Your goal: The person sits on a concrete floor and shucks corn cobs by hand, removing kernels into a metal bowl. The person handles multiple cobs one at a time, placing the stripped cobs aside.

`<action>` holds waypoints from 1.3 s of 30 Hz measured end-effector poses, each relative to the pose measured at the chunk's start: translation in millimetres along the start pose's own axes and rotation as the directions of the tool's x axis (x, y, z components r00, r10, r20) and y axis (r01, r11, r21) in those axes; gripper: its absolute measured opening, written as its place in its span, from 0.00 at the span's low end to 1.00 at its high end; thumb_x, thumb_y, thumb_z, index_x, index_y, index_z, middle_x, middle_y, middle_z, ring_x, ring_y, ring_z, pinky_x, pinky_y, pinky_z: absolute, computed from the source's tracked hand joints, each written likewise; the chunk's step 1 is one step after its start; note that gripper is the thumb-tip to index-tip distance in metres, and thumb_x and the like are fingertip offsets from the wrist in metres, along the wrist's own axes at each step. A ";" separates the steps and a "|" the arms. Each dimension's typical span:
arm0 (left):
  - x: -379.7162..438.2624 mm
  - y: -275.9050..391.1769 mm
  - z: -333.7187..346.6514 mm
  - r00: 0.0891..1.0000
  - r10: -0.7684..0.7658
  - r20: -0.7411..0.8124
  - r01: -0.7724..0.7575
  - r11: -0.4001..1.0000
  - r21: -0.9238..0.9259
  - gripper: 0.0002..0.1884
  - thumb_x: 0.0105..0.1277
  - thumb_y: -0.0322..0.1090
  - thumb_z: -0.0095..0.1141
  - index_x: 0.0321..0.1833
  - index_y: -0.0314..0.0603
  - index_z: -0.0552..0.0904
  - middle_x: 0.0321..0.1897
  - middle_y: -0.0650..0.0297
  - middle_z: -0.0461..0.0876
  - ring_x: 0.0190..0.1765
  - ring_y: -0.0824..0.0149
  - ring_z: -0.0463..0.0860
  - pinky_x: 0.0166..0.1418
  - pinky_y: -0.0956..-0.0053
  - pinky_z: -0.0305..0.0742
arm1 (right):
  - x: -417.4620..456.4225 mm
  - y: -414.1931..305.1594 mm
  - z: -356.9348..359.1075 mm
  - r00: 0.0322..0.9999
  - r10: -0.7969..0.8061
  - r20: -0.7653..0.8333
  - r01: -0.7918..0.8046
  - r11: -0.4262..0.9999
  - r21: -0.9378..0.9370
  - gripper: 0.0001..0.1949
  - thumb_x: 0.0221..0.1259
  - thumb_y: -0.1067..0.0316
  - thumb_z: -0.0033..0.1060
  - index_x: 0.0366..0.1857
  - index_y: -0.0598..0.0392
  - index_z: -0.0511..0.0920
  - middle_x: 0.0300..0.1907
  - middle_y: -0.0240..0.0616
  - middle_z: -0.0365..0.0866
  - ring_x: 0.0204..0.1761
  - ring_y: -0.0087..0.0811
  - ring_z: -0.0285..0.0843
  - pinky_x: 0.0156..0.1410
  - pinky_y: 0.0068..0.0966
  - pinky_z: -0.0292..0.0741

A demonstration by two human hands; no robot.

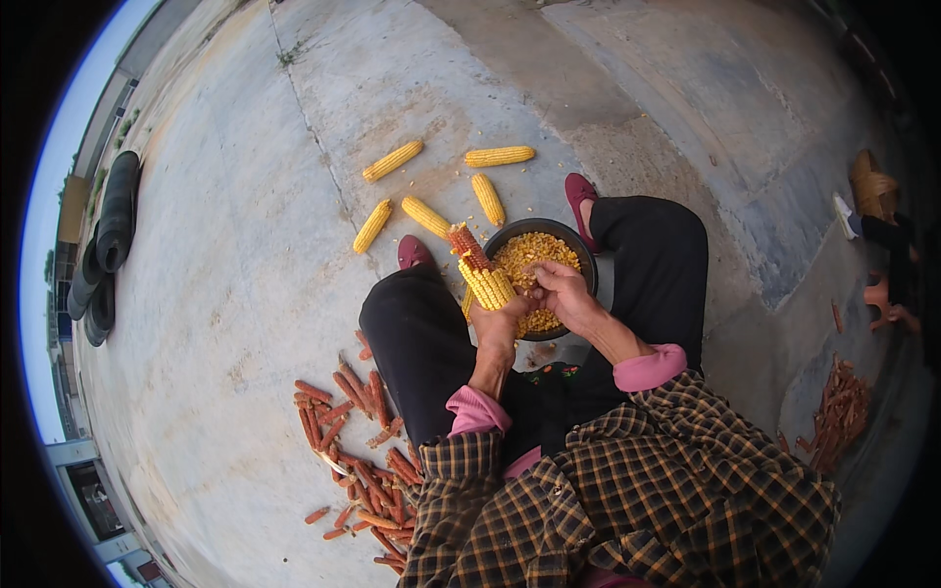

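Note:
My left hand [501, 317] grips a partly shelled ear of corn [487, 285]; bare reddish cob shows at its upper end, yellow kernels cover the lower part. Close against it is my right hand [572, 295], fingers curled; whether anything is between them is hidden. Both hands are over a dark round basin [590, 257] holding loose corn kernels [540, 251], between my legs. Part of another yellow ear [467, 303] shows beside the left hand. Beyond the basin, several full ears [487, 198] lie on the concrete among scattered kernels.
A heap of bare cobs [375, 478] lies by my left leg. Another cob heap [842, 408] is at the far right, below an orange stool [877, 295] and another person's dark-clothed leg [878, 234]. Black tyre-like rolls [117, 213] rest at the far left.

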State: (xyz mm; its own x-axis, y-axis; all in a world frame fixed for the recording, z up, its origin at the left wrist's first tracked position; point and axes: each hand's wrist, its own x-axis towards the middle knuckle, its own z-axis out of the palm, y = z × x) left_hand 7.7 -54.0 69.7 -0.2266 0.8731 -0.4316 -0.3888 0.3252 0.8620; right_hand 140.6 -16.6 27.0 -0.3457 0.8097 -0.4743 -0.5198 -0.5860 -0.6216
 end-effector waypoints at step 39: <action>8.0 -22.5 -3.3 0.993 -0.064 0.099 0.083 0.976 -0.202 0.14 0.54 0.22 0.59 0.43 0.33 0.73 0.31 0.59 0.78 0.28 0.66 0.78 0.31 0.73 0.75 | -2.7 -0.4 1.8 0.963 -0.271 -0.018 0.250 0.912 -0.326 0.09 0.67 0.67 0.52 0.46 0.55 0.75 0.37 0.28 0.76 0.34 0.16 0.71 0.38 0.17 0.73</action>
State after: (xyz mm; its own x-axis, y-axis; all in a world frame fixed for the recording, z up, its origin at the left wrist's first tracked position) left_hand 11.7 -55.5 46.0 -0.1114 0.8824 -0.4571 -0.5789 0.3162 0.7516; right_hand 140.4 -18.4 29.6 -0.1777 0.9373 -0.2998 -0.3053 -0.3421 -0.8887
